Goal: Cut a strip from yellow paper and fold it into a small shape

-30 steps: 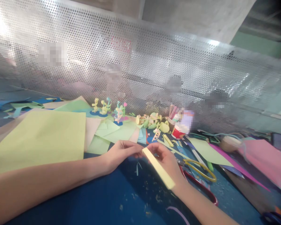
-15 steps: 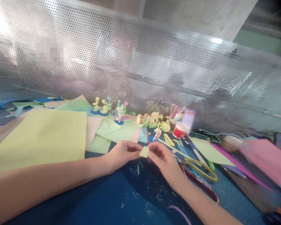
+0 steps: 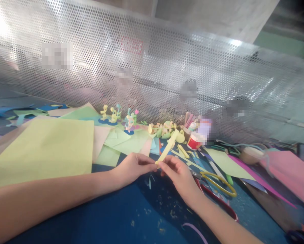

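Swung up since a second ago, the yellow paper strip [image 3: 168, 147] now points away from the person toward the back of the bench, where before it lay down across the right wrist, and half a second ago it showed only end-on as a small square. Its long axis runs from the pinch up and to the right, toward the paper figures.

Behind everything stands the perforated metal screen [image 3: 152, 78], shiny and stiff, its holes regular. Below it the blue table [image 3: 111, 217] looks matte and is flecked with paper snippings. A large yellow-green sheet [image 3: 42, 149] lies flat to the left, well apart from the hands, with paler green and cream sheets overlapping its far edge. A pink sheet [image 3: 289, 173] lies to the right. Just beside the right wrist rest scissors [image 3: 215, 189] with yellow and red loop handles (blades hidden under the hand).

The left hand [image 3: 131, 167] and right hand [image 3: 178, 174] meet at the strip's near end, fingertips touching, both closed on that end in a pinch; neither is clearly the nearer, though the right thumb and forefinger seem to carry the strip. The strip itself looks thin, flat and slightly bowed, a narrow band of card-like paper. At the rear stand small paper figures [image 3: 117, 117] on blue discs, curled and delicate.
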A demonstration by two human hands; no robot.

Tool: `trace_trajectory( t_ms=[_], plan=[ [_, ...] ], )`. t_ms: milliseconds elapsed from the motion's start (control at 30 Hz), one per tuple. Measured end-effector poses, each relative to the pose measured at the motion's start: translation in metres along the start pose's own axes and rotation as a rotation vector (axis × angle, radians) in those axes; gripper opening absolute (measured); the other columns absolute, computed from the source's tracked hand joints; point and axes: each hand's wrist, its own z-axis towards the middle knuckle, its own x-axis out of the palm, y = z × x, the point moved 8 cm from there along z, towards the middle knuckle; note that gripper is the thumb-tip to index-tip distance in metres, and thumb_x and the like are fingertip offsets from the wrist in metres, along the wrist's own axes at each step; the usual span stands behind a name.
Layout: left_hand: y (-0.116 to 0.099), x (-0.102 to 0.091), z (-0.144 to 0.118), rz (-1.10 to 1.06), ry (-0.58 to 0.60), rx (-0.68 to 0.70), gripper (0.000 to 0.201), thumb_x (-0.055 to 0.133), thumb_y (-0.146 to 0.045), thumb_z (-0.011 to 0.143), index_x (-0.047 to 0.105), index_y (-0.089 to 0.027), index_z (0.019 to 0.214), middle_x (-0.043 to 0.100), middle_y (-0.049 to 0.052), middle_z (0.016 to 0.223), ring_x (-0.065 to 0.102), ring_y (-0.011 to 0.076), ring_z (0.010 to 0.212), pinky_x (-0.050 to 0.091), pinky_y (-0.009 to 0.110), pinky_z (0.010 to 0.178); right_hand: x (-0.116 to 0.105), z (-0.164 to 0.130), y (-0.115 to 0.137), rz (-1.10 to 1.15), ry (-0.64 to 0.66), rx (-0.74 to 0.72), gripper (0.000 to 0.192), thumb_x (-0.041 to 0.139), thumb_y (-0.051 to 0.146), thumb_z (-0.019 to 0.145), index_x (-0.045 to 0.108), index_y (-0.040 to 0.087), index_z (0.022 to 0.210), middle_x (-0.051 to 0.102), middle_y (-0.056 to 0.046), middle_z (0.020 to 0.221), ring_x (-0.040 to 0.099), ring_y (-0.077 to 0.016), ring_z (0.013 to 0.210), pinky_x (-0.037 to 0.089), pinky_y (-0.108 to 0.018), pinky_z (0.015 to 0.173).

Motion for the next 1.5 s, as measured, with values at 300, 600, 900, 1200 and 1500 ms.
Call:
trace_trajectory(
  t_ms=[300,600,900,1200,1500],
  plan=[
    [0.001,0.000,0.000,0.087,-0.014,0.030,0.026,0.057,-0.040,0.078,0.071,-0.020,0.083,0.071,0.001,0.082,0.062,0.0180,0.081,0.044,0.023,0.072,0.000,0.001,-0.002,-0.053,0.008,-0.020,0.017,0.057,0.034,0.082,0.058,0.018,0.076,0.054,0.003,0.065,0.051,-0.0119,0.061,0.041,-0.022,0.059],
    [-0.006,-0.001,-0.002,0.135,-0.029,0.066,0.024,0.055,-0.039,0.079,0.071,-0.021,0.084,0.071,0.000,0.082,0.062,0.0180,0.081,0.045,0.024,0.071,0.000,0.002,-0.010,-0.064,0.017,-0.004,0.019,0.056,0.036,0.082,0.055,0.018,0.076,0.053,0.003,0.065,0.052,-0.0121,0.060,0.042,-0.023,0.058],
    [-0.007,0.000,-0.003,0.088,-0.028,0.073,0.023,0.056,-0.036,0.079,0.070,-0.019,0.081,0.070,0.000,0.080,0.062,0.0174,0.080,0.046,0.023,0.072,-0.012,-0.012,0.029,-0.475,-0.204,-0.362,0.006,0.061,0.025,0.079,0.060,0.021,0.075,0.056,0.000,0.078,0.054,-0.0139,0.070,0.047,-0.026,0.065],
    [-0.021,-0.002,-0.008,0.240,-0.097,0.177,0.020,0.052,-0.030,0.081,0.070,-0.022,0.084,0.068,0.000,0.083,0.060,0.0162,0.077,0.044,0.023,0.070,-0.007,-0.014,0.033,-0.527,-0.170,-0.390,0.009,0.058,0.025,0.082,0.066,0.023,0.082,0.060,-0.003,0.083,0.058,-0.0178,0.079,0.048,-0.030,0.073],
    [-0.021,-0.004,-0.009,0.254,-0.108,0.162,0.021,0.053,-0.035,0.081,0.069,-0.022,0.084,0.067,0.001,0.083,0.058,0.0159,0.076,0.043,0.024,0.070,-0.006,-0.011,0.031,-0.437,-0.125,-0.302,0.008,0.058,0.024,0.081,0.066,0.021,0.078,0.059,-0.002,0.079,0.058,-0.0162,0.075,0.047,-0.028,0.070]
  ],
)
